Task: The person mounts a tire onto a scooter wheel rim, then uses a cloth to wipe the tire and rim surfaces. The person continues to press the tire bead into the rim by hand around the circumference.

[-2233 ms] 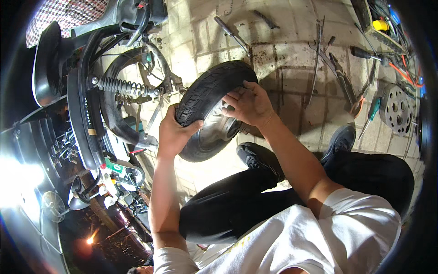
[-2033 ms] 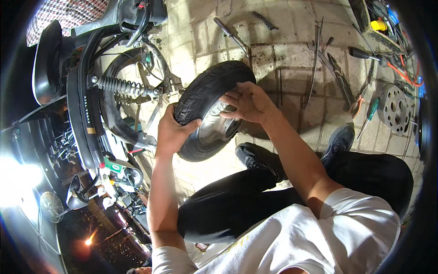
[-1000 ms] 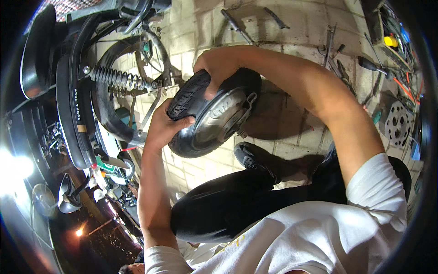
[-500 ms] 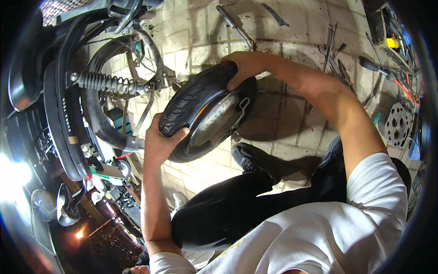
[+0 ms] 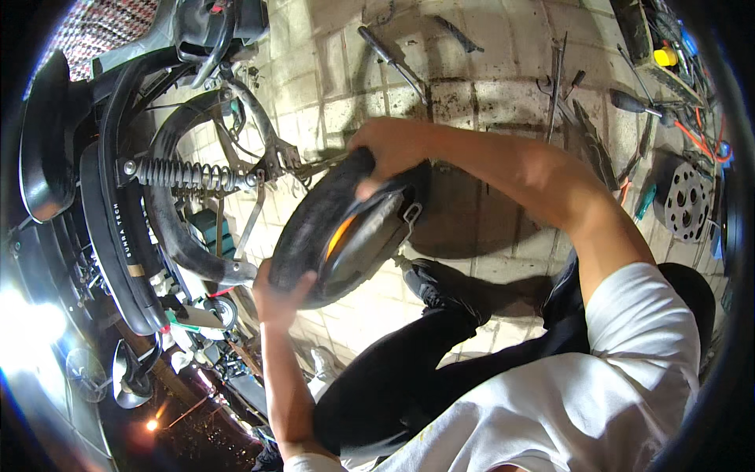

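Hands grip a small black rubber-tyred wheel [image 5: 338, 236] at frame centre: left hand [image 5: 279, 287] cupped under its lower edge, right hand [image 5: 385, 149] clasped over the top. Tilted, it might slip onto the paved floor [image 5: 480, 102].

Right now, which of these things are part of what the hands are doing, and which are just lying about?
In use:
- small wheel with black tyre, held at both ends
- left hand at its lower edge
- right hand at its top edge

Lying about:
- screwdriver on the paving
- toothed metal disc
- green-handled tool
- scooter's coil spring
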Demonstrator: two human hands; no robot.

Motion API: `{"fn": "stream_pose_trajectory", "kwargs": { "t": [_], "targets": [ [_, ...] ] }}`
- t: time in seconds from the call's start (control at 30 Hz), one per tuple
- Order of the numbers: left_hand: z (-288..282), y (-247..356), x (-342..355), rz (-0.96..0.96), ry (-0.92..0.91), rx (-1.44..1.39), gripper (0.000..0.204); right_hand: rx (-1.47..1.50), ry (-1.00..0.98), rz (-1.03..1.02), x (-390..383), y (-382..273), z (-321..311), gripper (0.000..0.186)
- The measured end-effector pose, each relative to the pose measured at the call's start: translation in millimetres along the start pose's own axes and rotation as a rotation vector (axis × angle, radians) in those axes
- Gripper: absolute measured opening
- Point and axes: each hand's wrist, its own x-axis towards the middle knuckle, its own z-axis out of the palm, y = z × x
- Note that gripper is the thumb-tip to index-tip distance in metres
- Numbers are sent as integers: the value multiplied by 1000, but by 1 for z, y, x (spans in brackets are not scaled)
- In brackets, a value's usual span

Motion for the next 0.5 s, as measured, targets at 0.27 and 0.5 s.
{"fn": "stream_pose_trajectory", "kwargs": {
  "t": [0.27,0.5],
  "targets": [
    [24,-7,-6,43,-130,-232,71,-521,-84,-316,23,-102,-11,49],
    [12,31,43,122,-153,-147,52,-229,-67,-283,3,-61,-39,64]
  ]
}}
